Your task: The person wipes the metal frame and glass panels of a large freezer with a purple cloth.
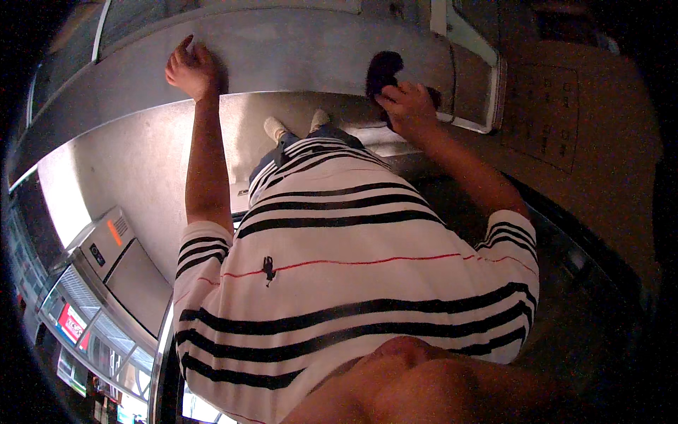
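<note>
Over the grey counter [296,58], at its left part, is my left hand [192,69]. Its fingers are loosely bent and apart, and nothing shows in them; the wrist is at the counter's front edge. Farther right, my right hand [412,108] grips a dark cloth [382,71] that lies bunched on the counter. Part of the cloth is hidden under the fingers, and the dim light hides its detail.
A pale-framed panel [495,100] stands at the counter's right end, beside a brown wall [598,106] with faint markings. At the lower left are a metal appliance [127,265] and lit glass-fronted cases [90,323]. My shoes [275,129] are on the pale floor [137,159].
</note>
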### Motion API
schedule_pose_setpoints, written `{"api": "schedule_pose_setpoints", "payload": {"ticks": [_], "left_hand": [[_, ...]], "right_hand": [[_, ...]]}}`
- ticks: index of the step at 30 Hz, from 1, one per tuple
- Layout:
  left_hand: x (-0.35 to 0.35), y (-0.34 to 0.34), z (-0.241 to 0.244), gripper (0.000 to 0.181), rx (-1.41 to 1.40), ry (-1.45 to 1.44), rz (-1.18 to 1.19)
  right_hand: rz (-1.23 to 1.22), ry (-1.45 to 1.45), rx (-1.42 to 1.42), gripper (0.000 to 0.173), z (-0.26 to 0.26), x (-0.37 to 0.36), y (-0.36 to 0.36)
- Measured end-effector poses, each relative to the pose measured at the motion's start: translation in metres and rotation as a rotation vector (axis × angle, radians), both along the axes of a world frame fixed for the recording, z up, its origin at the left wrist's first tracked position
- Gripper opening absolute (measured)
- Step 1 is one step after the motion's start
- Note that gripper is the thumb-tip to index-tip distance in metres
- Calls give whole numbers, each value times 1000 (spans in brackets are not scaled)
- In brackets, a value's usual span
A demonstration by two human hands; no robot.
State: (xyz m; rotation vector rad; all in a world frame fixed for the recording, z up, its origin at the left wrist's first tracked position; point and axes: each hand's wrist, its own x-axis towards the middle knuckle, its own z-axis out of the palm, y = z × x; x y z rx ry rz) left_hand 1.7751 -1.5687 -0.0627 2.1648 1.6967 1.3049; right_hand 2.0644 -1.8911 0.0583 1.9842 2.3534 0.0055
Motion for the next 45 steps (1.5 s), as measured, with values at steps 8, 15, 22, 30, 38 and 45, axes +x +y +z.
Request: {"api": "schedule_pose_setpoints", "payload": {"ticks": [8, 15, 22, 30, 38, 45], "left_hand": [[1, 3, -6, 31, 20, -3, -26], [1, 3, -7, 31, 66, 26, -4], [0, 3, -4, 28, 28, 29, -8], [1, 3, -5, 31, 54, 112, 35], [0, 7, -12, 33, 71, 96, 37], [1, 3, -6, 28, 41, 2, -2]], "right_hand": [[47, -5, 55, 32, -5, -8, 12], [51, 6, 35, 32, -3, 4, -2], [7, 30, 90, 32, -4, 3, -4], [60, 39, 92, 34, -7, -5, 5], [72, -16, 50, 34, -10, -6, 2], [38, -23, 11, 32, -6, 2, -7]]}}
